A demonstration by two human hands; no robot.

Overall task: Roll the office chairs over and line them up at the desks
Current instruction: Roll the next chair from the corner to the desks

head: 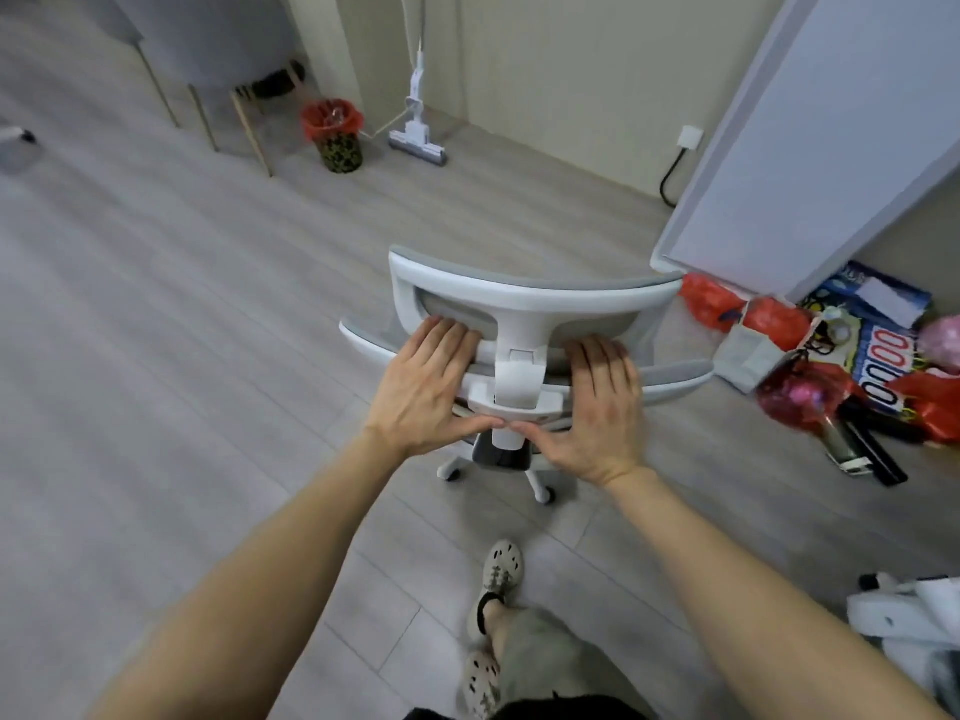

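A white office chair (524,298) with grey mesh and a headrest stands on castors in the middle of the floor, its back towards me. My left hand (426,387) grips the top of the backrest left of the white headrest post, fingers over the edge and thumb below. My right hand (602,402) holds the same edge right of the post in the same way. The two thumb tips nearly meet under the post. The seat is hidden by the backrest and my hands. No desk is in view.
A red-lined waste bin (332,135) and a mop (418,137) stand by the far wall. Grey chairs on wooden legs (208,54) are at the back left. A whiteboard (831,122) leans at right above a pile of red bags (779,319). Bare floor lies left.
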